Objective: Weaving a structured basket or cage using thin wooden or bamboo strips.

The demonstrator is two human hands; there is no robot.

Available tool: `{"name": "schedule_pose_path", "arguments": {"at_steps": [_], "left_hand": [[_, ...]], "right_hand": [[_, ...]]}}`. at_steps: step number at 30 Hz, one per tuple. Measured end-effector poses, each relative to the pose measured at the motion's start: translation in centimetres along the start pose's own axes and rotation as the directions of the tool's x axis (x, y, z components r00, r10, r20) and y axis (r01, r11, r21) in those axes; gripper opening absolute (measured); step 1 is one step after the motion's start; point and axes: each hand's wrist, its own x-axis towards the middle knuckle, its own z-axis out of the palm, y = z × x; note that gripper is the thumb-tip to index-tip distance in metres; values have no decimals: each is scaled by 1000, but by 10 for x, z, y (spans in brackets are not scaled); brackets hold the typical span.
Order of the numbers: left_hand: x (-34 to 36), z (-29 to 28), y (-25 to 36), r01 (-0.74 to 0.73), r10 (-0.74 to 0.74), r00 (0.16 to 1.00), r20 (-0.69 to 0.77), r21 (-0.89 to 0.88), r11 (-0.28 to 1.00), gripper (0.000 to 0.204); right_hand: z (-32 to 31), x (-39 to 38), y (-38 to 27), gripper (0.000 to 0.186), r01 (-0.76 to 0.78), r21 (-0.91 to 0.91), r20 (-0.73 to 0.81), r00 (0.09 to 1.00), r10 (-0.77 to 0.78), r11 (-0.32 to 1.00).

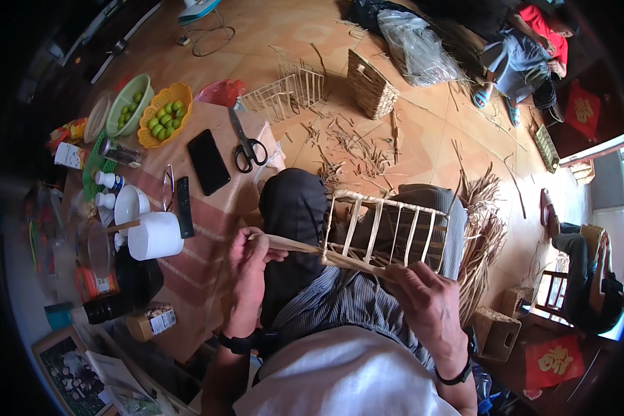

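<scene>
A rectangular basket frame, bound in pale straw with open slats, rests across my lap. A flat dried straw strip runs along its near edge and out to the left. My left hand pinches the free end of this strip, out beside my left knee. At the near right part of the frame, my right hand is closed over the strip and the frame's edge; its fingertips are partly hidden. A large bundle of dried straw lies beside my right leg.
On the table to my left are black scissors, a phone, a white cup and a yellow bowl of green fruit. A woven basket and straw scraps lie on the floor ahead. Two people sit to the right.
</scene>
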Motion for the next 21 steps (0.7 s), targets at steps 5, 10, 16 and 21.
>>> {"name": "schedule_pose_path", "arguments": {"at_steps": [5,10,16,21], "left_hand": [[-7,13,15,-153,142,953,267,20,988,29],[-17,54,23,-478,219,842,492,495,725,21],[-18,79,30,-680,352,732,583,597,425,13],[-19,92,40,-672,306,740,599,682,289,24]], "right_hand": [[1,-21,19,20,-63,63,-24,998,65,996],[10,-39,25,15,-7,101,81,997,-1,995],[-8,-21,21,27,33,139,207,976,-62,990],[0,22,3,36,-35,421,17,999,31,906]]}}
